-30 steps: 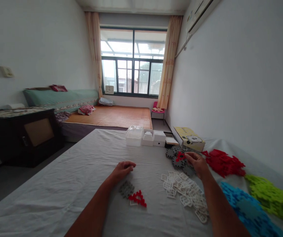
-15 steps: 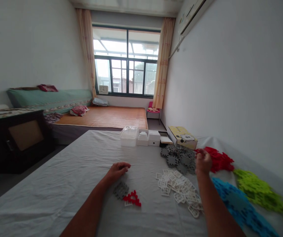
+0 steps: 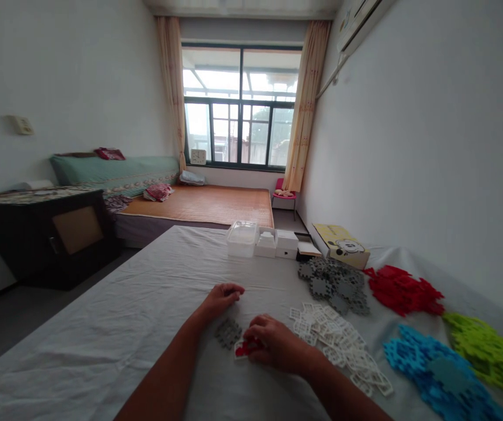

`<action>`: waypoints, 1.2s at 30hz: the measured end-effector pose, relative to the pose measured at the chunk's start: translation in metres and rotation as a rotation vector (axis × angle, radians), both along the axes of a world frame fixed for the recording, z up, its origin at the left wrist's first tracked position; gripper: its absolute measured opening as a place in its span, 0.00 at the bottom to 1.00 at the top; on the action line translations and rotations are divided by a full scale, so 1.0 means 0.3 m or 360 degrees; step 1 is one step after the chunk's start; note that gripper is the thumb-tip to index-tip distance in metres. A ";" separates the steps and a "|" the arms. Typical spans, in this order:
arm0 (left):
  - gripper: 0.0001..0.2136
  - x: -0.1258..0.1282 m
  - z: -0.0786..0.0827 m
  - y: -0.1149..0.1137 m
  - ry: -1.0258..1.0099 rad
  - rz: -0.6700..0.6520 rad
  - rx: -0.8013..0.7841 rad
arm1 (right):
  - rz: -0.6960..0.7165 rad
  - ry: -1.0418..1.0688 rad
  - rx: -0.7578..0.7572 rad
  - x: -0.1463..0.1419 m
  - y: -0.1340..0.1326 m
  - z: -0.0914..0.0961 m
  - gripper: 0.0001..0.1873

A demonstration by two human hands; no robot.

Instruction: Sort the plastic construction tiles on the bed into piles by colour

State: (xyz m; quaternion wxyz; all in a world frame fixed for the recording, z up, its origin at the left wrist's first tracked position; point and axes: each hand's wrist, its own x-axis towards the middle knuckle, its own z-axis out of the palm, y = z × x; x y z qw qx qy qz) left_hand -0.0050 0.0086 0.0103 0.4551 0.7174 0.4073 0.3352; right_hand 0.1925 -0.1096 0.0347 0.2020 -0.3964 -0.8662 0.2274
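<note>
My right hand is closed over the small red interlocking tile on the sheet, its fingers covering much of it. Under the red edge shows a sliver of a white grid piece. Beside these lies a grey interlocking tile, which neither hand grips. My left hand hovers just above the grey tile with its fingers curled together; anything between them is too small to make out.
To the right spread piles of white grid pieces, grey tiles, red tiles, blue tiles and lime-green tiles. Behind stand a clear plastic box, white boxes and a yellow carton.
My right hand has come from between the grey and red piles, with a red bit in its fingers, left to the small red tile. My left hand keeps its pose; the view has turned slightly left.
</note>
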 end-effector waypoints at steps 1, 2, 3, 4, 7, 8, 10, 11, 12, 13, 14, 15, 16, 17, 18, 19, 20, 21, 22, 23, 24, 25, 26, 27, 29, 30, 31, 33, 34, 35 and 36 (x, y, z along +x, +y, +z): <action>0.16 0.000 -0.001 0.002 0.0003 0.0001 0.0001 | -0.0007 0.0017 -0.0028 0.007 0.004 -0.001 0.18; 0.17 0.000 -0.003 0.003 0.0005 0.0004 0.0001 | -0.0007 0.0044 -0.0059 0.017 0.007 0.000 0.18; 0.17 0.001 -0.005 0.005 0.0006 0.0006 -0.0002 | -0.0015 0.0081 -0.0086 0.027 0.011 0.003 0.18; 0.17 0.001 -0.007 0.006 0.0005 0.0009 -0.0004 | -0.0038 0.0122 -0.0101 0.036 0.014 0.006 0.16; 0.17 0.004 -0.012 0.008 -0.0005 0.0019 -0.0014 | -0.0193 0.0241 -0.0062 0.067 0.031 0.022 0.10; 0.18 0.004 -0.012 0.008 -0.0009 0.0027 -0.0021 | -0.0256 0.0298 -0.0049 0.081 0.040 0.030 0.11; 0.18 0.005 -0.013 0.008 -0.0019 0.0040 -0.0035 | -0.0382 0.0502 -0.0089 0.121 0.063 0.047 0.15; 0.18 0.005 -0.013 0.008 -0.0023 0.0043 -0.0043 | -0.0460 0.0644 -0.0130 0.150 0.077 0.056 0.17; 0.18 0.005 -0.012 0.008 -0.0028 0.0043 -0.0048 | -0.0553 0.0785 -0.0168 0.186 0.092 0.064 0.19; 0.18 0.005 -0.012 0.008 -0.0031 0.0040 -0.0052 | -0.0668 0.0901 -0.0181 0.229 0.108 0.069 0.21; 0.19 0.005 -0.011 0.008 -0.0032 0.0035 -0.0055 | -0.0805 0.0981 -0.0157 0.279 0.124 0.072 0.23; 0.19 0.005 -0.010 0.009 -0.0033 0.0034 -0.0056 | -0.0956 0.1030 -0.0102 0.335 0.139 0.072 0.24; 0.19 0.005 -0.009 0.009 -0.0034 0.0036 -0.0055 | -0.1111 0.1060 -0.0034 0.395 0.153 0.066 0.25; 0.19 0.005 -0.009 0.010 -0.0033 0.0039 -0.0051 | -0.1262 0.1092 0.0033 0.457 0.166 0.057 0.25; 0.19 0.005 -0.009 0.011 -0.0030 0.0041 -0.0047 | -0.1397 0.1138 0.0091 0.520 0.178 0.042 0.25; 0.20 0.004 -0.010 0.012 -0.0028 0.0042 -0.0040 | -0.1508 0.1195 0.0135 0.581 0.187 0.024 0.25; 0.20 0.003 -0.012 0.014 -0.0028 0.0043 -0.0033 | -0.1607 0.1247 0.0168 0.638 0.195 0.004 0.25; 0.20 0.001 -0.015 0.016 -0.0028 0.0041 -0.0026 | -0.1701 0.1282 0.0195 0.691 0.199 -0.017 0.25; 0.20 0.000 -0.019 0.018 -0.0030 0.0039 -0.0021 | -0.1792 0.1298 0.0220 0.739 0.200 -0.038 0.25; 0.20 -0.002 -0.023 0.021 -0.0033 0.0039 -0.0018 | -0.1884 0.1296 0.0245 0.781 0.197 -0.055 0.24; 0.21 -0.003 -0.027 0.024 -0.0035 0.0038 -0.0018 | -0.1979 0.1278 0.0274 0.818 0.190 -0.069 0.25; 0.21 -0.004 -0.030 0.026 -0.0034 0.0038 -0.0019 | -0.2068 0.1251 0.0306 0.851 0.180 -0.079 0.25; 0.21 -0.004 -0.033 0.028 -0.0031 0.0038 -0.0017 | -0.2146 0.1219 0.0343 0.878 0.167 -0.084 0.27; 0.21 -0.004 -0.035 0.029 -0.0025 0.0037 -0.0012 | -0.2217 0.1187 0.0383 0.900 0.154 -0.085 0.29; 0.20 -0.003 -0.034 0.028 -0.0008 0.0036 0.0007 | -0.2352 0.1101 0.0474 0.926 0.131 -0.077 0.34; 0.20 -0.002 -0.033 0.026 0.0000 0.0035 0.0017 | -0.2400 0.1008 0.0544 0.927 0.126 -0.069 0.36; 0.20 0.000 -0.031 0.024 0.0004 0.0033 0.0025 | -0.2420 0.0878 0.0626 0.917 0.125 -0.057 0.37; 0.19 0.002 -0.028 0.020 0.0001 0.0032 0.0027 | -0.2323 0.0575 0.0773 0.854 0.137 -0.026 0.34; 0.19 0.002 -0.027 0.018 -0.0005 0.0035 0.0022 | -0.2200 0.0449 0.0805 0.800 0.147 -0.008 0.30; 0.19 0.003 -0.027 0.017 -0.0008 0.0034 0.0016 | -0.2034 0.0370 0.0790 0.730 0.155 0.010 0.26; 0.19 0.003 -0.028 0.016 -0.0010 0.0035 0.0009 | -0.1829 0.0351 0.0722 0.646 0.159 0.027 0.22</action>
